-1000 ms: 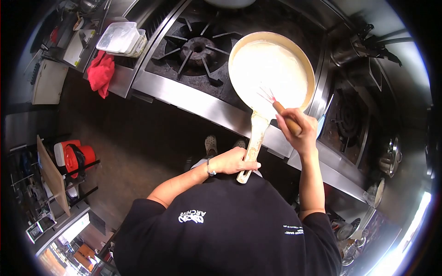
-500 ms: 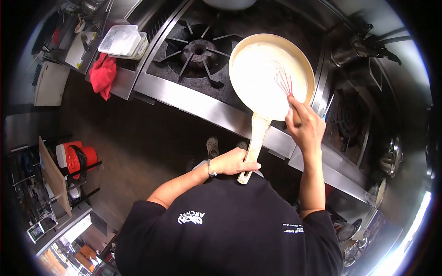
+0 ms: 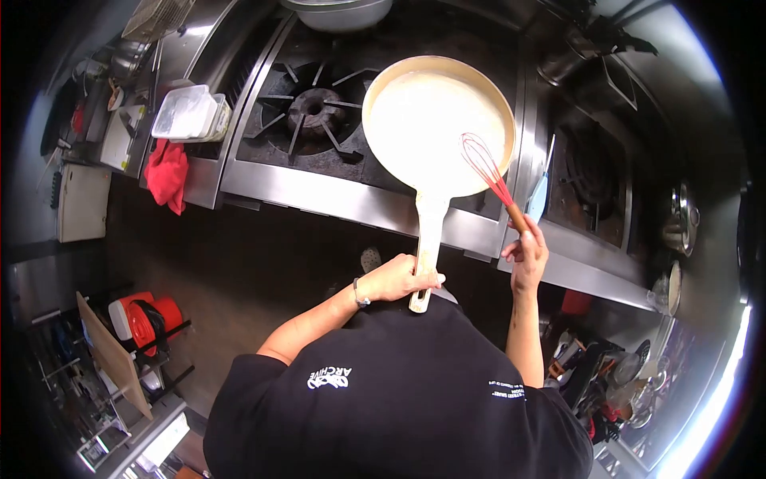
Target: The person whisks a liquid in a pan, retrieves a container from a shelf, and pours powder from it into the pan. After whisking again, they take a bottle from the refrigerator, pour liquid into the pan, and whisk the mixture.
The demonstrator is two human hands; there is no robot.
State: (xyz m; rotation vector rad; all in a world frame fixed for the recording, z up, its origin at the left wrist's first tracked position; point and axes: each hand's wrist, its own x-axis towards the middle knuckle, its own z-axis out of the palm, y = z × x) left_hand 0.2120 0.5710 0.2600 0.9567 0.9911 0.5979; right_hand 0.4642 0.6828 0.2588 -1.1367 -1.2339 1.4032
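Observation:
A cream-coloured frying pan (image 3: 436, 209) stands over the right front part of the stove, with a pale, creamy liquid (image 3: 431, 120) in it. My left hand (image 3: 396, 278) is wrapped round the end of the pan's handle, close to my body. In my right hand (image 3: 527, 254) is a whisk (image 3: 499, 188) with red wires and a wooden handle, pinched near the handle's end. The whisk slants up and left, and its wire head overlaps the pan's lower right rim and the liquid's edge.
An uncovered burner (image 3: 316, 112) lies left of the pan. Plastic containers (image 3: 190, 114) and a red cloth (image 3: 166, 177) sit at the left counter. A light-blue spatula (image 3: 539, 195) rests right of the pan. A grey pot (image 3: 341, 14) stands at the back.
My right hand has drawn back toward me, bringing the whisk from inside the pan to its right rim. Its grip has shifted to the handle's end. My left hand keeps hold of the pan.

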